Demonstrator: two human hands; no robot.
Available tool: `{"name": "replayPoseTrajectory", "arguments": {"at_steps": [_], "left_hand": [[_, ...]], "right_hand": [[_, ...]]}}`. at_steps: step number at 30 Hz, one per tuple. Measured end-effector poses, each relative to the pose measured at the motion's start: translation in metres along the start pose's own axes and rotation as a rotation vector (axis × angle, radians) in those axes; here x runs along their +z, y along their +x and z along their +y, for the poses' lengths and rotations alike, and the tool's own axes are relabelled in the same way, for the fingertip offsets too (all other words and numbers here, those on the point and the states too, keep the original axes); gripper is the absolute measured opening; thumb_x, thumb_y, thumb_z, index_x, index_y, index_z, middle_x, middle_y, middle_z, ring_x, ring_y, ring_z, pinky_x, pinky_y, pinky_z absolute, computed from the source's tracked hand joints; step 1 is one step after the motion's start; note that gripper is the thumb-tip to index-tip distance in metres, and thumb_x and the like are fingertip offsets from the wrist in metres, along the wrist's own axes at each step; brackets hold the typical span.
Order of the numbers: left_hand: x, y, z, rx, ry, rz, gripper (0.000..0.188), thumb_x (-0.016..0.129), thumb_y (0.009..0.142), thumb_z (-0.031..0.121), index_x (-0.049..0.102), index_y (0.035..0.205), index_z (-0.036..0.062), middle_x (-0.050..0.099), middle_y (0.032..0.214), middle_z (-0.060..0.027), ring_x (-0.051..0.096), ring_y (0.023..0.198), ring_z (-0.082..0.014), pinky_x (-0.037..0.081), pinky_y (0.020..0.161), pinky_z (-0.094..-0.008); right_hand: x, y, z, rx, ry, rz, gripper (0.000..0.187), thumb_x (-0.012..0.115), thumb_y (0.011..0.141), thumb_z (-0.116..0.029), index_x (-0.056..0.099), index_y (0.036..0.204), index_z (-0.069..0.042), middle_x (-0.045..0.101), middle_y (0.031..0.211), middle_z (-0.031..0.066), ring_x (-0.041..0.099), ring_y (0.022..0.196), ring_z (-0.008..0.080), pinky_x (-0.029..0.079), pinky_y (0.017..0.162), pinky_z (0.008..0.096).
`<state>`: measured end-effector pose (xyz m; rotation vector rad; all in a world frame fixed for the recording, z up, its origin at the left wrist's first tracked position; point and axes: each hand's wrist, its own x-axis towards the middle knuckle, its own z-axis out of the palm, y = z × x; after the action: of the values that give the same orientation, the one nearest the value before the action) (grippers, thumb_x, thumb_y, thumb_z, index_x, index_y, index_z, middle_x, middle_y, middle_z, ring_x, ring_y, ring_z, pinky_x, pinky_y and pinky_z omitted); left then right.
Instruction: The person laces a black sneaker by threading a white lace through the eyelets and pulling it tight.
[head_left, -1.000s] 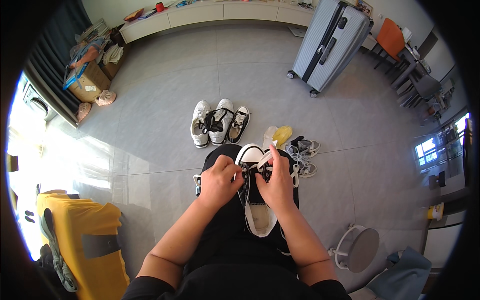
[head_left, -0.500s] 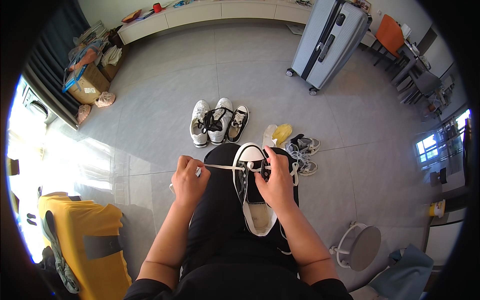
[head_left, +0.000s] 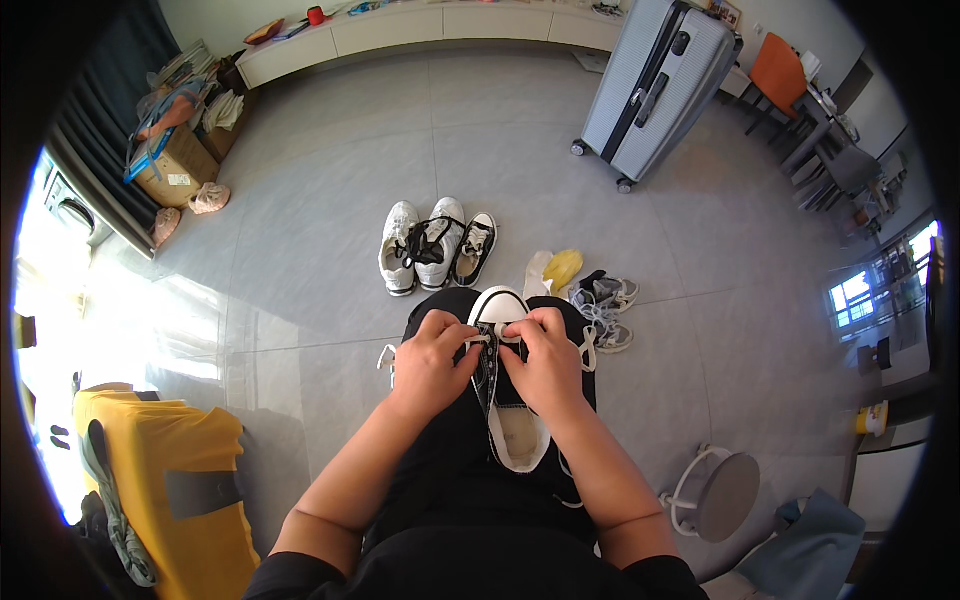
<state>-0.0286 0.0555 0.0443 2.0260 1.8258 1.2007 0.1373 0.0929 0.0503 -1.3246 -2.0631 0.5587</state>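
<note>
A black canvas sneaker [head_left: 499, 304] with a white toe cap rests on my lap, its toe pointing away from me and its heel opening toward me. My left hand [head_left: 430, 365] is at its left eyelets, thumb and fingers pinched on the white shoelace [head_left: 478, 339]. Across from it, my right hand [head_left: 546, 368] pinches the lace near the tongue. The fingers partly hide the lacing. One loose lace end [head_left: 387, 356] shows beyond my left hand, and a loop [head_left: 589, 348] hangs to the right of my right hand.
On the floor ahead stand a pair of white sneakers [head_left: 397, 246] and a black sneaker [head_left: 475, 248]. Grey shoes [head_left: 612, 292] lie right of my knees beside a yellow cloth-like item [head_left: 563, 266]. Farther off are a silver suitcase [head_left: 640, 95] and, nearer, a round stool [head_left: 727, 497].
My left hand has moved right, from the outstretched lace to the shoe's eyelets. The right hand stays at the shoe, its fingers now closed closer on the lace.
</note>
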Motion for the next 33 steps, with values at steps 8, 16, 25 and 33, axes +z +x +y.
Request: {"name": "replayPoseTrajectory", "arguments": {"at_steps": [8,16,25,33], "left_hand": [[0.012,0.005,-0.001,-0.113,-0.104,-0.066,0.011,0.072,0.071,0.009,0.066,0.079,0.0055,0.06,0.084,-0.007,0.061,0.065,-0.0265,0.051,0.056,-0.0362],[0.008,0.004,-0.002,-0.106,-0.03,-0.063,0.011,0.069,0.069,0.011,0.059,0.071,0.0059,0.061,0.075,-0.0084,0.062,0.059,-0.0278,0.05,0.052,-0.0377],[0.012,-0.001,-0.004,-0.126,-0.051,-0.018,0.012,0.068,0.073,0.01,0.059,0.077,0.0037,0.063,0.073,-0.0106,0.063,0.06,-0.028,0.05,0.053,-0.0374],[0.009,0.005,0.006,-0.193,-0.138,-0.054,0.011,0.072,0.074,0.008,0.069,0.083,0.0022,0.063,0.076,-0.01,0.065,0.064,-0.0242,0.051,0.057,-0.0328]], "right_hand": [[0.005,0.007,0.008,-0.121,-0.043,0.039,0.014,0.074,0.072,-0.009,0.062,0.08,-0.009,0.054,0.095,0.0033,0.06,0.061,0.0238,0.049,0.054,0.0357],[-0.01,0.021,0.021,-0.04,0.324,-0.107,0.009,0.063,0.063,-0.004,0.057,0.07,-0.004,0.06,0.073,0.0017,0.045,0.05,0.01,0.036,0.047,0.0251],[-0.008,0.022,0.013,-0.053,0.177,-0.155,0.015,0.065,0.075,-0.009,0.059,0.089,-0.007,0.066,0.081,0.0091,0.066,0.07,0.0291,0.051,0.061,0.0381],[-0.014,0.024,0.009,-0.1,0.132,-0.198,0.011,0.067,0.076,-0.014,0.064,0.084,-0.007,0.066,0.082,0.0089,0.065,0.068,0.0292,0.052,0.059,0.0376]]}}
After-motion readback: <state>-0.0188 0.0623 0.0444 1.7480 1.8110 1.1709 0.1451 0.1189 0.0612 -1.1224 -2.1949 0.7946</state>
